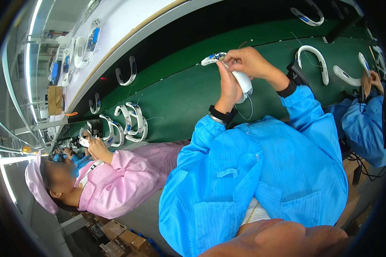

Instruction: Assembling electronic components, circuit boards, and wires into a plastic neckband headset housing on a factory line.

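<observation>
Above the green bench, both hands are on a white U-shaped device (243, 82) with a smooth plastic shell. Its far end lies open, showing blue and coloured parts inside. My left hand (230, 87) grips the shell, thumb pointing up along it. From the right, my right hand (248, 61) bends over the open end with its fingertips pinched together there. Whatever small piece sits between those fingertips is hidden. A thin pale wire (250, 109) loops down from the device towards my chest.
The green bench (176, 90) carries several similar white devices (135, 122) at left. Another white U-shaped device (312, 60) lies to the right. A co-worker in pink (128, 175) handles one at left; a co-worker in blue (364, 124) works at far right. A white shelf (128, 21) runs behind.
</observation>
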`<state>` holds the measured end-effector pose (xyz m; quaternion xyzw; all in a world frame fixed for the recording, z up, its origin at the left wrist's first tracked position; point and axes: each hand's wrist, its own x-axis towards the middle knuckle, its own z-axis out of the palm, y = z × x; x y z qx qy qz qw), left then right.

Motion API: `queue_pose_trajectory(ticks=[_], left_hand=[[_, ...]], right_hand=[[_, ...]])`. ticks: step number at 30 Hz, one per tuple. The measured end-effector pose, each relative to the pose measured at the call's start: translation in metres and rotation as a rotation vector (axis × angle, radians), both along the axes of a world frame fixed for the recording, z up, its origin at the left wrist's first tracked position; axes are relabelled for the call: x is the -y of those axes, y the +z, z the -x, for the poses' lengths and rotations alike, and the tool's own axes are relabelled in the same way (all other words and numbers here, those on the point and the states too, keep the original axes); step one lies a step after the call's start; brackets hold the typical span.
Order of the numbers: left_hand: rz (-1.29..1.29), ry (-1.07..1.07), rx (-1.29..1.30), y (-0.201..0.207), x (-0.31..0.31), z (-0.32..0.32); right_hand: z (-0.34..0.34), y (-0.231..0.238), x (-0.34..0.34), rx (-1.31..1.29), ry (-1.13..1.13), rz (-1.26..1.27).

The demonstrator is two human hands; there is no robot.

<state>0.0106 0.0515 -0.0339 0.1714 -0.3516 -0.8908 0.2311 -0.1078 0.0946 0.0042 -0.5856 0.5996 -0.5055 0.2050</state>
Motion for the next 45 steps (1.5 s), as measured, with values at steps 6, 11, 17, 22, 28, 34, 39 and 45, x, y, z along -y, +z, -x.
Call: queue_pose_trajectory(ticks=[6, 11, 17, 22, 28, 34, 39, 45], left_hand=[[-0.011, -0.046, 0.061, -0.015, 0.015, 0.002], [-0.146, -0.166, 0.092, -0.029, 0.012, 0.008], [-0.112, -0.084, 0.170, -0.033, 0.013, 0.024], [-0.089, 0.092, 0.235, -0.020, 0.024, 0.047], [0.688, -0.075, 0.347, -0.034, 0.028, 0.094], [1.460, -0.069, 0.497, -0.037, 0.102, 0.084], [1.813, 0.211, 1.163, -0.100, 0.242, 0.001], [1.758, 0.266, 1.934, -0.171, 0.419, -0.141]], right_hand=[[0.018, -0.015, 0.038, 0.338, -0.043, -0.018], [0.050, -0.014, 0.058, 0.255, -0.322, 0.071], [0.049, -0.031, 0.011, 0.449, -0.535, 0.151], [-0.009, -0.081, -0.043, 0.489, -0.249, -0.162], [0.006, -0.106, -0.039, 0.861, -0.385, 0.135], [0.139, -0.164, -0.023, 1.073, -0.610, 0.311], [0.268, -0.294, -0.027, 1.392, -0.581, 0.475], [0.299, -0.357, -0.011, 1.138, -1.028, 0.097]])
